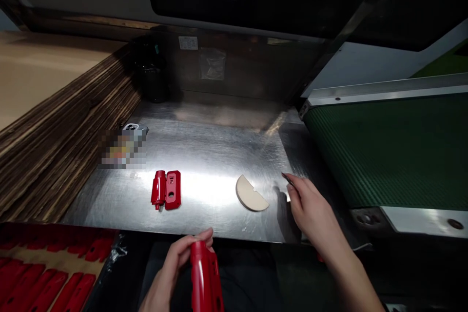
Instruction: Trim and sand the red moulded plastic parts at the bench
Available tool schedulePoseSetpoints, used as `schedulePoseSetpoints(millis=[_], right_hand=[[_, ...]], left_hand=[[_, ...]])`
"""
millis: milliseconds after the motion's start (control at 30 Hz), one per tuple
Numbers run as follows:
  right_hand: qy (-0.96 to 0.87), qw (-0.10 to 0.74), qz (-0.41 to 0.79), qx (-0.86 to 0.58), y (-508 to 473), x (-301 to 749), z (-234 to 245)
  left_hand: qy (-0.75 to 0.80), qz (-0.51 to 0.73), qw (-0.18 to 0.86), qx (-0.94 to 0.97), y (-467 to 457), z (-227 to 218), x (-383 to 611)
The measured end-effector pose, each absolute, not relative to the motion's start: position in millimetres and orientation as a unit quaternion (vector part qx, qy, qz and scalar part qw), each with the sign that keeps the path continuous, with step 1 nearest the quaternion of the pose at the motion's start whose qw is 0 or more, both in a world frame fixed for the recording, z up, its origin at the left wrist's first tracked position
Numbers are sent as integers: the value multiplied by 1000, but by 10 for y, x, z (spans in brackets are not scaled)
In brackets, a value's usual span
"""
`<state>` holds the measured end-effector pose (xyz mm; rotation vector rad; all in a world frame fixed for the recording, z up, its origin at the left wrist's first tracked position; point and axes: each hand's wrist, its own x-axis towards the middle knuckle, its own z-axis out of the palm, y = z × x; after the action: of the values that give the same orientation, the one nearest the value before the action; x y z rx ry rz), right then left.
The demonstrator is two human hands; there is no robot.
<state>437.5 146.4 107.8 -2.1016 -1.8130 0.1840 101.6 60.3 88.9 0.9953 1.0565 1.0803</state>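
My left hand (171,273) is at the bottom of the view, shut around a long glossy red plastic housing (204,278) that stands tilted upward. On the brushed steel tabletop (215,156) lie a red plastic part (158,189) and a flat red cover with rectangular openings (173,190), side by side and close together. My right hand (310,207) hovers at the table's right side, just beyond a beige half-disc with a small notch (252,195). A thin dark tip shows at its fingers, too small to identify.
A tall stack of corrugated cardboard sheets (62,126) runs along the left. A green conveyor belt (387,151) lies to the right. Several red parts sit on a tray (47,268) at lower left. A phone (130,127) lies at the far left of the table, beside a pixelated patch.
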Motion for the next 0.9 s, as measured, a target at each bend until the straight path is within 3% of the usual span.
schedulePoseSetpoints(millis=[133,267,467,667,900], right_hand=[[-666,132,31,-734,1683,4336,981],[-693,161,11,-703,1515,3952,943],[-725,145,2,-674,1216,3353,767],[-701,163,34,-694,1238,3415,802],[-672,224,153,-689,1313,3481,984]], left_hand=[[452,460,724,247,652,757,1099],[428,428,787,117,685,699,1092],[461,478,728,169,584,850,1106],[450,536,655,284,556,988,1218],[483,537,553,417,508,905,1191]])
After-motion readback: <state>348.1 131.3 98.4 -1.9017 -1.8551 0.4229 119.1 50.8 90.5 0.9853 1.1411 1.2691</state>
